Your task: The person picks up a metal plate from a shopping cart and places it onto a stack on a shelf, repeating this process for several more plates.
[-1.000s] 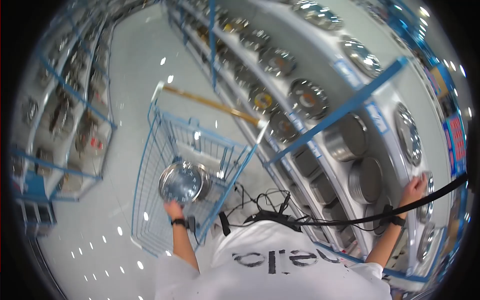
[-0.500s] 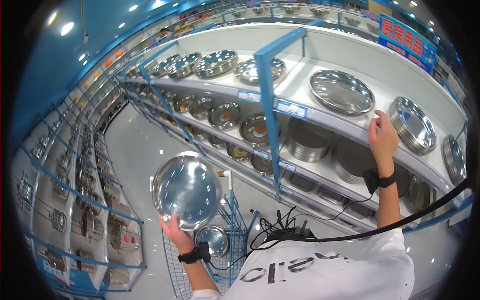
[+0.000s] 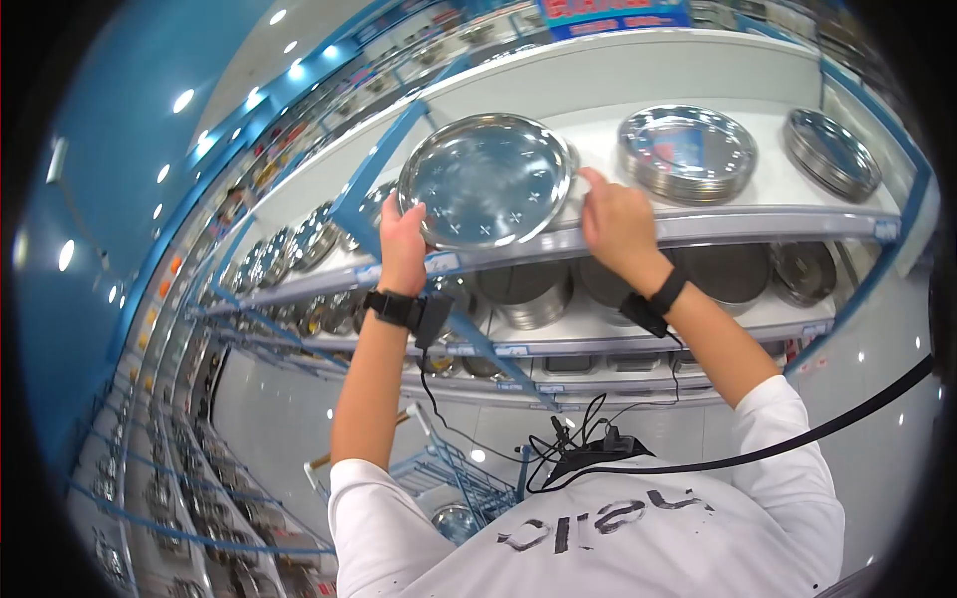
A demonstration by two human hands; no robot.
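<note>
The round steel tray is now up at the height of the upper shelf, whereas half a second ago it hangs low on the left, over the shopping cart. The left hand grips its near left rim, thumb on the shiny face and fingers behind. The right hand is now just beside the tray's right rim, one finger stretched towards it and the others curled; whether it touches or pinches the rim, I cannot tell. Earlier this hand is apart from the tray, out over the shelf edge. The tray now hides most of what lies behind it, to the right of the blue post. Further right on the same shelf stand a larger tray stack and, at the far right, a smaller tray stack. The cart is now partly covered by the left sleeve, with a shiny round metal piece inside, as before

The blue sign with red characters is cut off at the far edge; in the earlier frame it stands far right and reads 厨房用品. Black shirt lettering, upside down, appears to spell "hello". The shelf label below the tray is too small to read
</note>
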